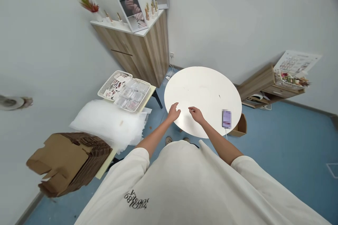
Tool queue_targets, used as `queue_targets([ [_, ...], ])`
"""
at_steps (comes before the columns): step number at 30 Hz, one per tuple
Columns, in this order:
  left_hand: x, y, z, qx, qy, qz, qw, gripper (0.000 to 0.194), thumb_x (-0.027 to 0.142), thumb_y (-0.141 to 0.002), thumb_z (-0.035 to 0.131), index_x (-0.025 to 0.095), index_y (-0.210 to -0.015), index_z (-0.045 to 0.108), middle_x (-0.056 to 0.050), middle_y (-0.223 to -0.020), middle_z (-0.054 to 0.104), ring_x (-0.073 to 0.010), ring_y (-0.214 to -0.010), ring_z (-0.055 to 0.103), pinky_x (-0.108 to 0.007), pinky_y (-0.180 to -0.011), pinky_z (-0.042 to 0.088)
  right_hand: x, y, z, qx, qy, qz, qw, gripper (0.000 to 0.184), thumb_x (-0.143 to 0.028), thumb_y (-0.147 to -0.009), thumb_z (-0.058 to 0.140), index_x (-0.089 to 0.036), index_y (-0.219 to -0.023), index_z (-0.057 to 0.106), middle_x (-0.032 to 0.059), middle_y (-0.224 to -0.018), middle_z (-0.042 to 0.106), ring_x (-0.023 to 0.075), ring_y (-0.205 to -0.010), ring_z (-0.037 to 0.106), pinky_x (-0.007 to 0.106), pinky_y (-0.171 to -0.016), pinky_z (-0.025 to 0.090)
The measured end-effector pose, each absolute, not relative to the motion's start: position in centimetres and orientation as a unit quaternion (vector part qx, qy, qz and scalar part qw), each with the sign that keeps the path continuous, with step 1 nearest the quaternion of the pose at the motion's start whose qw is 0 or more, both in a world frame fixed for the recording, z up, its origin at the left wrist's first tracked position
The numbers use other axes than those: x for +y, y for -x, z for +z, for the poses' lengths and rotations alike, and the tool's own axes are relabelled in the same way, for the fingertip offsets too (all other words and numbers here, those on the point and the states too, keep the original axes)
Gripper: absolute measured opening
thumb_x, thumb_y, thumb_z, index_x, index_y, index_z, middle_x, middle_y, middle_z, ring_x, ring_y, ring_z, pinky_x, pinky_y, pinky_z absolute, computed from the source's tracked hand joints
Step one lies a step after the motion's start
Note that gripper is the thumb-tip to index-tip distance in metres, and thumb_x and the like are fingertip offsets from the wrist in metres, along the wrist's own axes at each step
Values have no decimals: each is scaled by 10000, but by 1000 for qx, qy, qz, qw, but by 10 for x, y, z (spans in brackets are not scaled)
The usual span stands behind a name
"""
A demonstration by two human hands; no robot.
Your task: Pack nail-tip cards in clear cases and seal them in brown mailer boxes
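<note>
My left hand (174, 111) is over the near left part of a round white table (203, 81), thumb and fingers apart, with nothing in it. A short gap to its right, my right hand (196, 114) hovers over the same near part of the tabletop, its fingers bent toward the left and no object seen in them. Whether either hand touches the surface I cannot tell. Nearest to my right hand lies a phone (226, 119) with a lit, blurred screen and a white cable running off the table edge.
Left stands a side table with white baskets (107, 86) of cards and clear packets, white foam sheets (108, 121) and stacked flat cardboard boxes (66, 161). Behind is a wooden cabinet (155, 49) with picture frames. At right are a low shelf (260, 84) and a cardboard box (240, 126).
</note>
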State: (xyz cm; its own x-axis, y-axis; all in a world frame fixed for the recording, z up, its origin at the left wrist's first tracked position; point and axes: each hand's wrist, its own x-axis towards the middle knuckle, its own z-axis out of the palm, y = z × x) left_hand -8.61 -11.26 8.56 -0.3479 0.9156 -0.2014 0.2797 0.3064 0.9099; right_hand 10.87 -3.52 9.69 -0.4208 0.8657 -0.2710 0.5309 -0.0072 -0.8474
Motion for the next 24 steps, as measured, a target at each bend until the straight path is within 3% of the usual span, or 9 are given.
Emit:
queue_targets([
  [15, -157, 176, 93, 793, -396, 377, 269, 439, 287, -873, 580, 242, -1309, 593, -122, -1492, 497, -320, -1451, 405, -486, -1211, 317, -25, -10, 88, -740, 402, 526, 116, 294, -330, -912, 545, -262, -1140, 717, 51, -1243, 706, 214, -1077, 667, 401, -978, 532],
  [24, -143, 302, 102, 781, -434, 411, 184, 452, 140, -824, 571, 221, -1264, 637, -117, -1403, 548, -292, -1406, 453, -474, -1222, 326, -18, 128, 99, -751, 391, 513, 138, 283, -312, -900, 549, -239, -1090, 745, 50, -1161, 739, 207, -1006, 685, 379, -976, 524],
])
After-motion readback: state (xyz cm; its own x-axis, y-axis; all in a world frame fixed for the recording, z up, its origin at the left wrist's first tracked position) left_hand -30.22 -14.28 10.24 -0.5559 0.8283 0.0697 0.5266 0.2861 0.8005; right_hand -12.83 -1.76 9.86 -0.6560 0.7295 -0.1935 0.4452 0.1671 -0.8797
